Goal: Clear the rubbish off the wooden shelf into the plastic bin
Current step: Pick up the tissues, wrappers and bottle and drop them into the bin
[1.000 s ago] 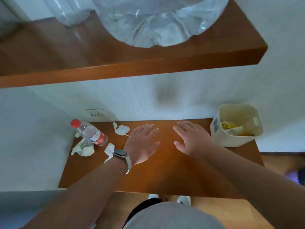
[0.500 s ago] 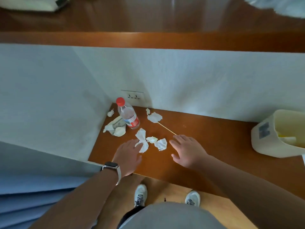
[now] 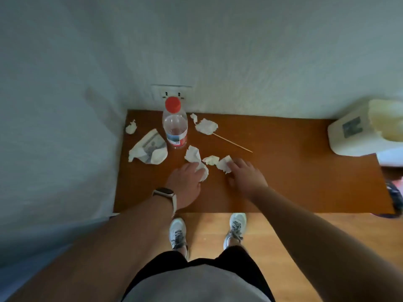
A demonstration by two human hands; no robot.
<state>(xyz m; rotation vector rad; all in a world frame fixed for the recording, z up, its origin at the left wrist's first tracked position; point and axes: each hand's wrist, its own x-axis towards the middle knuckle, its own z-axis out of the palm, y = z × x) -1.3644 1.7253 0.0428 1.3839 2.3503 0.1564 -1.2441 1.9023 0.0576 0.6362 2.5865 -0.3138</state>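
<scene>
The wooden shelf (image 3: 283, 182) carries rubbish at its left end: an upright plastic bottle (image 3: 175, 125) with a red cap, a crumpled printed wrapper (image 3: 149, 150), several white paper scraps and a thin wooden skewer (image 3: 233, 143). My left hand (image 3: 185, 184), with a watch on the wrist, has its fingers closed around one white paper scrap (image 3: 194, 156). My right hand (image 3: 247, 177) lies with spread fingertips on another paper scrap (image 3: 224, 164). A small scrap (image 3: 211, 160) sits between the two. The cream plastic bin (image 3: 353, 136) stands at the shelf's far right, apart from both hands.
White walls close the shelf at the back and left, with a wall socket (image 3: 172, 93) behind the bottle. More scraps lie by the back wall (image 3: 206, 126) and in the left corner (image 3: 130, 127). Below the shelf's front edge are a wooden floor and my shoes (image 3: 177, 234).
The view has tilted down, so the upper shelf is out of sight. Both hands have moved forward from bare wood onto the paper scraps, and the left has closed on one.
</scene>
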